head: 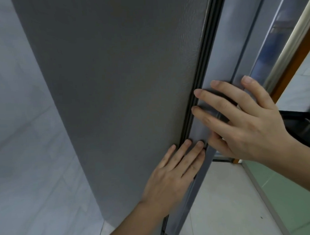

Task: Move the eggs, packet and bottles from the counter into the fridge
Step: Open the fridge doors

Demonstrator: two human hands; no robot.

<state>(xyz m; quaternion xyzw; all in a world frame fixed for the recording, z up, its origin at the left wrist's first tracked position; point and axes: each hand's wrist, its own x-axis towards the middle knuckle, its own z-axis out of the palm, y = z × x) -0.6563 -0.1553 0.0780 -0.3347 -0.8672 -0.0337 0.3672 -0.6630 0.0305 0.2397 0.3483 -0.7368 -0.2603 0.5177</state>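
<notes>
I see one grey fridge (114, 83) close in front, its door (224, 62) against the dark seal (202, 80). I cannot tell what is inside it. Both hands lie flat with straight fingers: the left hand (172, 174) on the seam, the right hand (247, 121) higher on the door.

No text, label, brand, number or sign can be read on the fridge (115, 101) or on any other surface in view. The reflection in the glossy strip (271, 43) at upper right is too blurred to show any characters.
</notes>
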